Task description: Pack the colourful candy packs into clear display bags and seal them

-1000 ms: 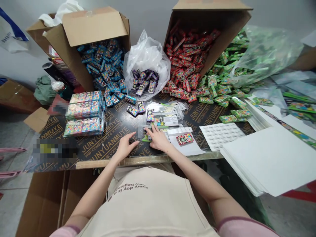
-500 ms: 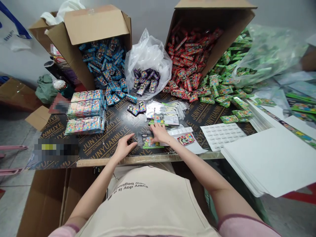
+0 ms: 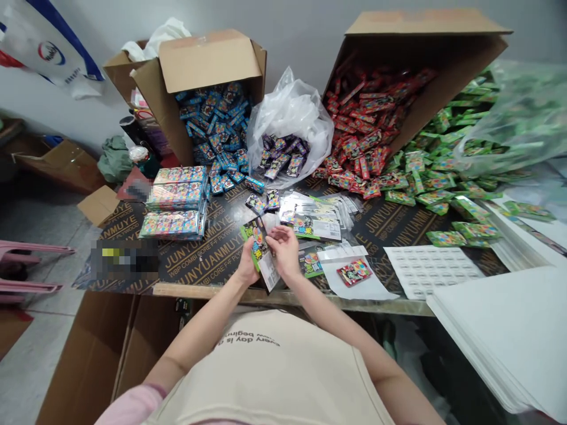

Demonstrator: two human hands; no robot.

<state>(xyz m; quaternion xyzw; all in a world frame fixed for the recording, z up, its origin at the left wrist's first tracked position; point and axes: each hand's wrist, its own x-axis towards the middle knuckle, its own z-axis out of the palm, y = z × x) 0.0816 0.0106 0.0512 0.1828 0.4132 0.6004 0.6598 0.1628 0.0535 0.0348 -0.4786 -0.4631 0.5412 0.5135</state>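
Note:
My left hand (image 3: 246, 267) and my right hand (image 3: 284, 251) together hold up a clear printed bag (image 3: 259, 248) with a green and black header, lifted off the dark table (image 3: 208, 260). Both hands are closed on it, the left from below, the right at its right edge. Just beyond them lies a stack of the same empty bags (image 3: 316, 218). A single red packet (image 3: 353, 272) rests on a white sheet to the right. Two purple packets (image 3: 262, 202) lie loose ahead of my hands.
Tipped cardboard boxes spill blue packets (image 3: 219, 136) and red packets (image 3: 367, 130); a plastic bag (image 3: 287, 118) holds purple ones; green packets (image 3: 443, 171) are heaped at right. Filled bundles (image 3: 177, 200) are stacked at left. A sticker sheet (image 3: 432, 270) and white sheets (image 3: 509, 330) lie right. An open box (image 3: 88, 360) stands below.
The bag that lay flat under my right hand is now lifted off the table and held in both hands. The view has shifted to the left.

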